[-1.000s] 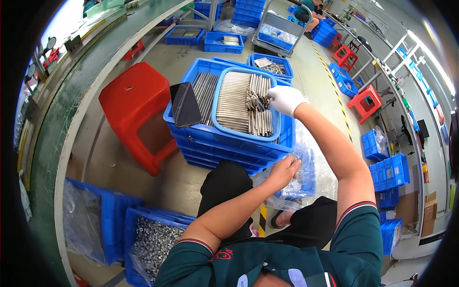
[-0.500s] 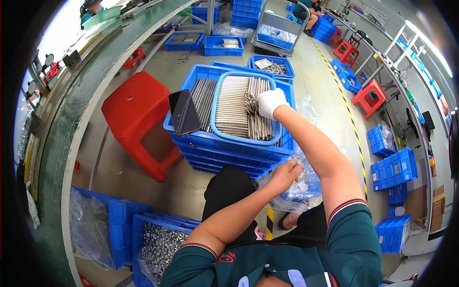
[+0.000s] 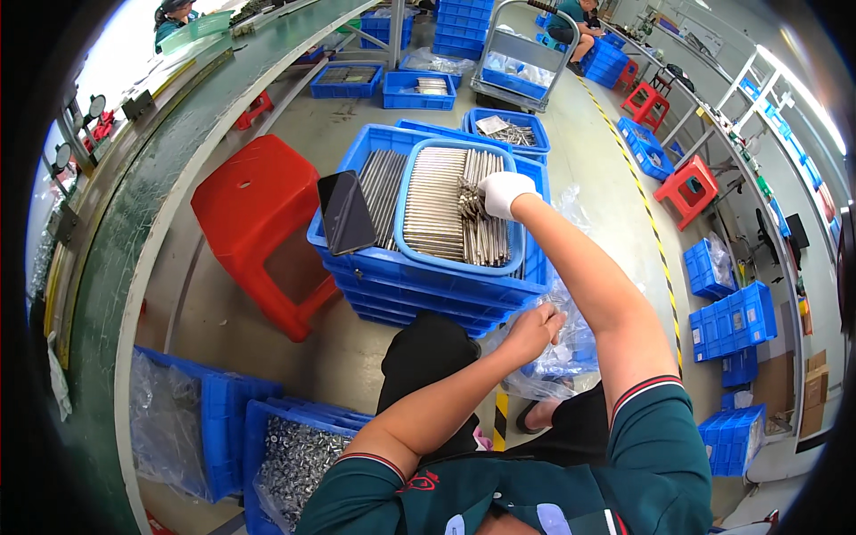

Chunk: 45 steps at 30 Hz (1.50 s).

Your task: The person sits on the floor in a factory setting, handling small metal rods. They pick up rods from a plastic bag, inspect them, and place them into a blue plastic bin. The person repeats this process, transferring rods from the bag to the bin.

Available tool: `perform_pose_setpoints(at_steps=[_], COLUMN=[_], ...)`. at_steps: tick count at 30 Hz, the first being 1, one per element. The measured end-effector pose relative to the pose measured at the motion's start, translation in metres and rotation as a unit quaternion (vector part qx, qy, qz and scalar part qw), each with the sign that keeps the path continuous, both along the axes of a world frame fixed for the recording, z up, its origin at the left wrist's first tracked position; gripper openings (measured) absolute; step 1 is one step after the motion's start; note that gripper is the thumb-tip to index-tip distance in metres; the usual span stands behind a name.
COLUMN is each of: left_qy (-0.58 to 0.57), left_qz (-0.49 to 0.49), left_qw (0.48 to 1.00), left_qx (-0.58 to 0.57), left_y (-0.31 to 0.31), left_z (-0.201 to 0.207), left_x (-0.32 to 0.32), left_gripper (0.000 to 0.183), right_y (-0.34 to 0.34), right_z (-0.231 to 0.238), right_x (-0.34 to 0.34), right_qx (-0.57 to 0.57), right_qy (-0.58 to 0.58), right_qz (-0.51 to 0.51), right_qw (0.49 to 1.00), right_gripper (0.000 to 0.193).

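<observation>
The tray [image 3: 450, 261], light blue with rounded corners, is serving as the reference for all positions and is sitting on the top crate [image 3: 419, 283] of a blue stack. Metal rods [image 3: 434, 201] are filling the tray: those in its left part are lying crosswise in an even row, those in its right part are running lengthwise, and a jumbled bunch [image 3: 470, 200] is lying on top of the latter.

The white-gloved right hand [image 3: 508, 193] is reaching over the tray's right part, its fingers bent down at the jumbled bunch; whether they are pinching a rod cannot be told. The bare left hand [image 3: 535, 328] is hanging on the near right side of the tray, just beside a clear plastic bag [image 3: 571, 348], its fingers curled loosely; whether it is gripping anything cannot be told.

Darker rods [image 3: 385, 187] are lying in the top crate immediately left of the tray, and a black phone [image 3: 346, 214] is leaning there, partly covering them. A red stool [image 3: 252, 194] is standing farther left of the tray.
</observation>
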<state>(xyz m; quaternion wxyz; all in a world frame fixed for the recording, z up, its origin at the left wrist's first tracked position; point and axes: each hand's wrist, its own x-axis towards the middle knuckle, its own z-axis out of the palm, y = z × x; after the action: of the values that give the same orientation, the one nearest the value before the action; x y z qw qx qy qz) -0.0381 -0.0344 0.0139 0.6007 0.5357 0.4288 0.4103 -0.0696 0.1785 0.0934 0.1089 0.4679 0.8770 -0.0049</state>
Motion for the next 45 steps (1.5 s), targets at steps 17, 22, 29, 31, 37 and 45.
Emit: perform_pose_setpoints(at_steps=[17,22,29,31,37,45], left_qy=[0.000,-0.010,-0.033,-0.063,-0.145,-0.129], left_qz=[0.012,0.013,-0.018,-0.028,-0.058,-0.078], left_qw=[1.000,1.000,0.999,0.996,0.982,0.974], left_qx=[0.024,0.017,-0.033,-0.064,-0.110,-0.169], left_y=[0.002,0.002,0.003,0.003,0.008,0.008], left_z=[-0.006,-0.007,-0.006,-0.003,-0.014,-0.005], left_x=[-0.005,-0.005,-0.002,0.000,0.014,0.038], left_gripper=[0.027,0.026,0.021,0.020,0.019,0.020], right_y=[-0.009,-0.018,-0.033,-0.025,-0.032,-0.094], right_z=[0.005,0.030,0.012,-0.014,-0.137,-0.299], right_x=[0.016,0.046,0.157,0.203,0.339,0.439], right_qx=[-0.001,0.041,0.062,0.023,-0.176,-0.288], right_qy=[0.210,0.306,0.415,0.448,0.437,0.279], right_qz=[0.060,0.067,-0.060,-0.141,-0.418,-0.551], right_qw=[0.976,0.949,0.905,0.882,0.776,0.732], right_gripper=[0.031,0.030,0.027,0.026,0.025,0.013])
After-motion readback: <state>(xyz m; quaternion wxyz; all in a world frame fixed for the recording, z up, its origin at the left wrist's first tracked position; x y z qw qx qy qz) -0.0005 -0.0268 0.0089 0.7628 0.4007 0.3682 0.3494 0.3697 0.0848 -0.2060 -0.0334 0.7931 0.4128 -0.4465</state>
